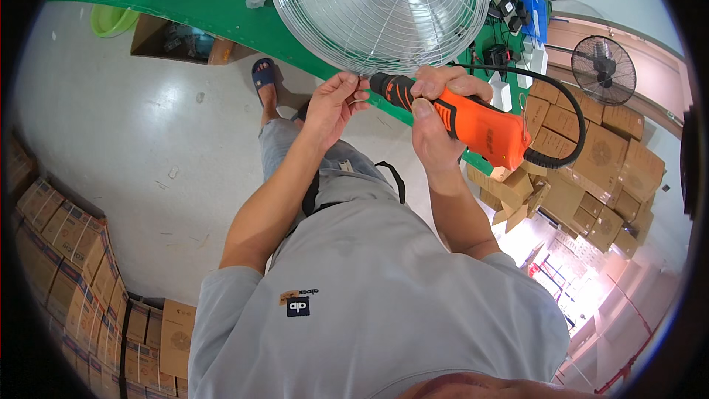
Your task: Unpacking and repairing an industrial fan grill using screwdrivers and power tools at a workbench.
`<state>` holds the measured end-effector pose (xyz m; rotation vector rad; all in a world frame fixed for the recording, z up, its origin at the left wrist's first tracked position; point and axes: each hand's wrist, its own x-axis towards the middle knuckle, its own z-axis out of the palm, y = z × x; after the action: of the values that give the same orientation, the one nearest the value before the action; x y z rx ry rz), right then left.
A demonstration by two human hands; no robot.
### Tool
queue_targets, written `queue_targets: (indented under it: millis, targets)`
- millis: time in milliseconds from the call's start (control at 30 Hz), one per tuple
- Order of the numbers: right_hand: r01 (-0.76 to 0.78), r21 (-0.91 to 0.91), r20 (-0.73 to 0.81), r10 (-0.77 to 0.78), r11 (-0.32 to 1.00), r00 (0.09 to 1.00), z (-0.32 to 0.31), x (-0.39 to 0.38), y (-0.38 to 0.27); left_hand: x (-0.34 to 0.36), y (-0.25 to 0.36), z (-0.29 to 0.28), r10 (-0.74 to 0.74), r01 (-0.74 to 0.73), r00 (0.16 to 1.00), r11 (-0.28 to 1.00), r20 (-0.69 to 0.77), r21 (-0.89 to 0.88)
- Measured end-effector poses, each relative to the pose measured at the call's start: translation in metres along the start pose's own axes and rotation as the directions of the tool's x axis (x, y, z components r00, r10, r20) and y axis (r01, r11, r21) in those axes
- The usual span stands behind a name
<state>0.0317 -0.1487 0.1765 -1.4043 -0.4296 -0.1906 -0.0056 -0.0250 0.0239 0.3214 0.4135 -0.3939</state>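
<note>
While the right hand [436,135] wraps its fingers around the orange power screwdriver [484,129], the tool points at the near rim of the wire fan guard [343,18], set at the green worktop's [199,11] edge. The left hand [329,109] has its fingers bent close at the tip, presumably for guidance; whether they pinch a small part cannot be told, as they obscure the contact. A black cable [582,124] loops rightward, before stacked cartons [605,151]. A blue bin [535,16] stands beyond.
</note>
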Motion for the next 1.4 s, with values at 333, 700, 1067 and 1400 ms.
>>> queue_targets:
  millis: [333,700,1067,1400]
  targets:
    - [-0.020,-0.084,0.121,0.030,0.996,0.992,-0.001,0.001,-0.006,0.003,0.004,-0.004,-0.044,0.044,0.999,0.999,0.005,-0.014]
    - [0.121,-0.217,0.436,-0.015,0.969,0.900,-0.005,0.005,-0.013,0.008,0.004,-0.011,-0.069,0.069,0.998,0.998,0.010,0.016]
    - [0.088,-0.193,0.444,0.007,0.977,0.896,-0.006,0.004,-0.013,0.009,0.005,-0.013,-0.030,0.029,0.999,0.998,0.011,0.047]
    - [0.119,-0.159,0.401,-0.046,0.980,0.915,0.000,0.005,-0.014,0.014,0.010,-0.019,-0.049,0.044,0.997,0.996,0.057,0.075]
